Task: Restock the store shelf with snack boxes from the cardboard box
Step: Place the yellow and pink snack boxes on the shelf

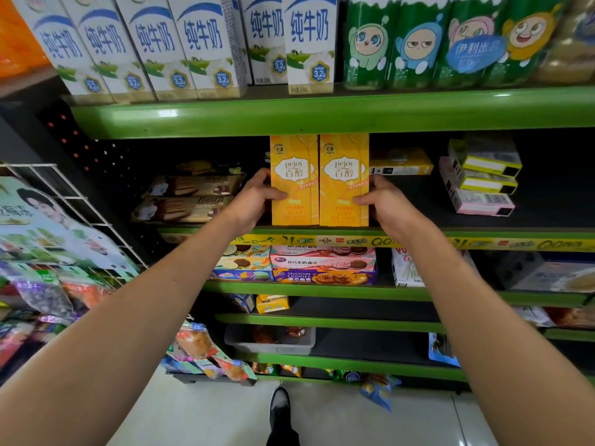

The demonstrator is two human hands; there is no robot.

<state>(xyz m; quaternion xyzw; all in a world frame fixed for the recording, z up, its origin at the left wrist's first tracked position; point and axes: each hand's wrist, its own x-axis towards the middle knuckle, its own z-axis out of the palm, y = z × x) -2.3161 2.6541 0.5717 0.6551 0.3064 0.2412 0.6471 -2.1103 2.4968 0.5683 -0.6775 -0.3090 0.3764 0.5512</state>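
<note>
Two yellow Pejoy snack boxes stand upright side by side at the front of the middle shelf [483,235]. My left hand [254,197] grips the left box [294,175] by its left side, thumb on the front. My right hand [386,204] grips the right box [344,175] by its right side, thumb across the front face. Both boxes rest on the shelf board. The cardboard box is not in view.
Brown wafer boxes [190,197] lie stacked left of the hands; a flat yellow box [402,164] and stacked yellow and pink boxes [483,178] lie to the right. Milk cartons [206,43] fill the shelf above. Cookie boxes [322,265] sit below. A wire rack of snack bags [48,252] hangs left.
</note>
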